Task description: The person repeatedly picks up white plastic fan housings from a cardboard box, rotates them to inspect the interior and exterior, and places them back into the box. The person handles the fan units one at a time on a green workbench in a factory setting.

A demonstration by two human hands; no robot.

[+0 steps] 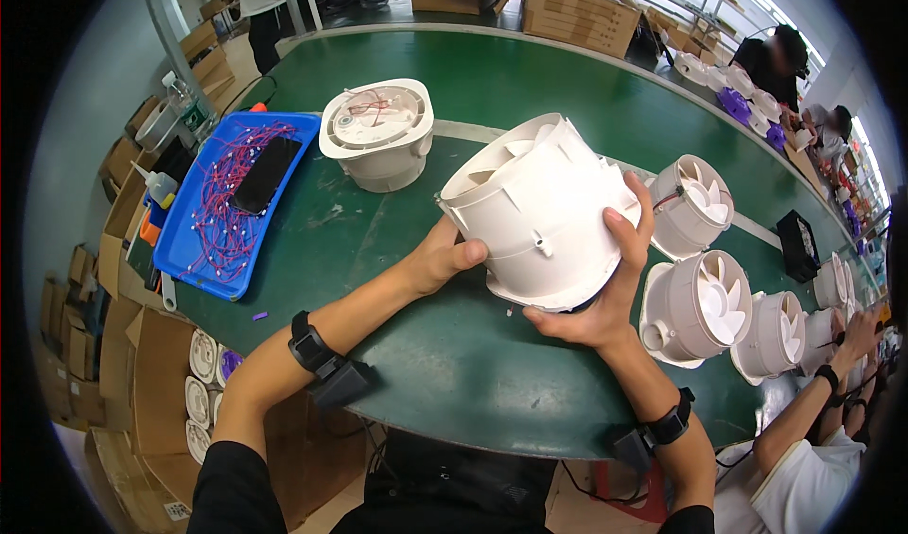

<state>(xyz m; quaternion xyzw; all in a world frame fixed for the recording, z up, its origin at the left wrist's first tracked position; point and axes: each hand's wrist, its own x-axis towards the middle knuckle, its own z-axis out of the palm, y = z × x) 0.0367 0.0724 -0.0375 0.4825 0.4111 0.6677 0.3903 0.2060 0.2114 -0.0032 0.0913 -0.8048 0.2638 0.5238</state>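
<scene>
Between my two hands a white plastic fan housing (558, 217) is held tilted above the green table (407, 383), its round open end with fan blades facing up and to the left. My left hand (445, 258) grips its left side, the thumb lying on the outer wall. My right hand (615, 274) wraps round the square flange end, fingers spread over the side and thumb under the rim. Beyond my left hand stands another white housing (383, 160), its flange side up with thin red wires on it. Closest to my right hand is a fan housing (695, 307) with its blades showing.
At the left lies a blue tray (241, 274) of red and purple wires, with a black phone (267, 175) on them. More fan housings (771, 335) line the right side, near a black box (797, 245). A co-worker's hand (859, 337) is at the far right. A cardboard box (156, 373) stands lower left.
</scene>
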